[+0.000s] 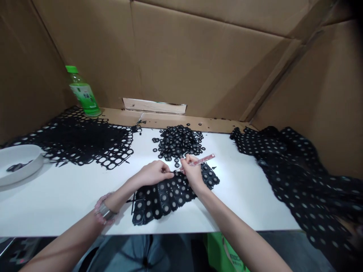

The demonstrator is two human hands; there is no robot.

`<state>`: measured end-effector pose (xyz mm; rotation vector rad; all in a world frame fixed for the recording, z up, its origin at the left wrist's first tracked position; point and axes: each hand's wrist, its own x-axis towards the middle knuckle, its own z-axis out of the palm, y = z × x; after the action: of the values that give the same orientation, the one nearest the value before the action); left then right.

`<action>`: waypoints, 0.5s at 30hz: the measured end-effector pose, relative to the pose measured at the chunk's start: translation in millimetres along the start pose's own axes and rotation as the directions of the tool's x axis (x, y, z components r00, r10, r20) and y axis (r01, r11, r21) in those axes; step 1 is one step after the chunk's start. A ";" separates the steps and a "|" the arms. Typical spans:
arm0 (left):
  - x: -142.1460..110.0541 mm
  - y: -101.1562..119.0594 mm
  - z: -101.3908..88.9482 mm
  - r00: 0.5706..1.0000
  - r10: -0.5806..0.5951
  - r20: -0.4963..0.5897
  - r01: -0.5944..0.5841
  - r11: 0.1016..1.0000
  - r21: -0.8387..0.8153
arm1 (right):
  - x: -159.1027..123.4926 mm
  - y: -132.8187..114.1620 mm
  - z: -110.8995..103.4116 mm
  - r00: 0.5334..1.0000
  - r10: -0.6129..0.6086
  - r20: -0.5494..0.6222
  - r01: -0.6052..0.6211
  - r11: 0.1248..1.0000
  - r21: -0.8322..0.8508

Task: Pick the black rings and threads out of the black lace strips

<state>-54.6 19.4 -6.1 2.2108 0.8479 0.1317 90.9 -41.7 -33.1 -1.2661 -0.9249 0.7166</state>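
A black rubber-like sheet of rings (163, 197) lies slantwise on the white table in front of me. My left hand (155, 172) rests at its far edge, thumb and fingers closed on that edge. In my right hand (193, 172) is a slim pen-like tool (204, 159) with a clear, pink-speckled handle. Its thin tip points left, at the sheet's far edge near my left thumb; the exact contact is too small to tell. Just beyond both hands is a heap of loose black rings (181, 139), some scattered around it.
Black sheet leftovers full of holes (113, 153) are piled at left, beside a white bowl (21, 177) with black scraps. A green-capped bottle (85, 98) stands behind. More ringed black sheets (283, 166) hang over the table's right edge. Cardboard walls (198, 60) enclose the table.
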 end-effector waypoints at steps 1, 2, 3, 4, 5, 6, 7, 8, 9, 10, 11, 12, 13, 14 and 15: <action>-0.3 -1.0 1.1 1.000 0.000 -0.007 0.001 1.000 0.011 | 0.1 -0.4 -0.1 1.000 -0.008 0.009 0.008 0.999 -0.032; -1.1 -1.9 1.9 1.000 0.004 -0.013 -0.004 1.000 0.012 | 0.3 -0.6 -0.3 1.000 -0.017 0.023 0.019 0.998 -0.067; -2.2 -2.6 2.5 1.000 0.009 -0.020 -0.009 1.000 0.006 | 0.4 -0.4 -0.7 0.999 -0.026 0.039 0.030 0.995 -0.099; -3.4 -3.3 2.9 1.000 0.012 -0.028 -0.012 1.000 -0.005 | 0.5 0.0 -1.2 0.998 -0.034 0.057 0.041 0.991 -0.129; -4.5 -3.8 3.1 0.999 0.013 -0.037 -0.013 1.000 -0.013 | 0.5 0.7 -1.7 0.996 -0.040 0.073 0.051 0.987 -0.154; -5.4 -4.2 3.3 0.999 0.009 -0.046 -0.010 1.000 -0.015 | 0.3 1.5 -2.1 0.996 -0.044 0.083 0.058 0.984 -0.171; -6.1 -4.4 3.4 0.999 0.005 -0.053 -0.006 1.000 -0.014 | 0.0 2.2 -2.5 0.995 -0.043 0.092 0.060 0.981 -0.182; -6.5 -4.6 3.5 0.998 0.003 -0.058 -0.003 1.000 -0.011 | -0.3 2.8 -2.7 0.994 -0.038 0.099 0.056 0.980 -0.189; -6.8 -4.6 3.6 0.998 0.003 -0.060 -0.004 1.000 -0.010 | -0.7 3.1 -2.8 0.994 -0.030 0.103 0.049 0.980 -0.193; -6.9 -4.6 3.7 0.998 0.005 -0.061 -0.006 1.000 -0.012 | -1.1 3.2 -2.8 0.994 -0.024 0.109 0.045 0.979 -0.197; -7.0 -4.5 3.9 0.998 0.005 -0.064 -0.006 1.000 -0.015 | -1.4 3.0 -2.6 0.993 -0.023 0.113 0.046 0.978 -0.203; -7.0 -4.5 4.1 0.998 0.004 -0.067 -0.005 1.000 -0.019 | -1.6 2.7 -2.3 0.993 -0.028 0.119 0.053 0.975 -0.214; -7.1 -4.6 4.4 0.997 0.001 -0.073 -0.003 1.000 -0.023 | -1.6 2.3 -2.0 0.991 -0.039 0.126 0.067 0.971 -0.229; -7.3 -4.7 4.8 0.997 -0.001 -0.080 -0.001 1.000 -0.025 | -1.6 1.9 -1.7 0.990 -0.055 0.133 0.086 0.965 -0.246; -7.5 -5.0 5.3 0.996 -0.001 -0.086 -0.001 1.000 -0.025 | -1.6 1.5 -1.4 0.987 -0.070 0.145 0.107 0.958 -0.265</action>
<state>-61.3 14.1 -12.0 2.1950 0.8889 0.2374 91.5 -43.5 -35.0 -1.4190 -1.2154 0.6240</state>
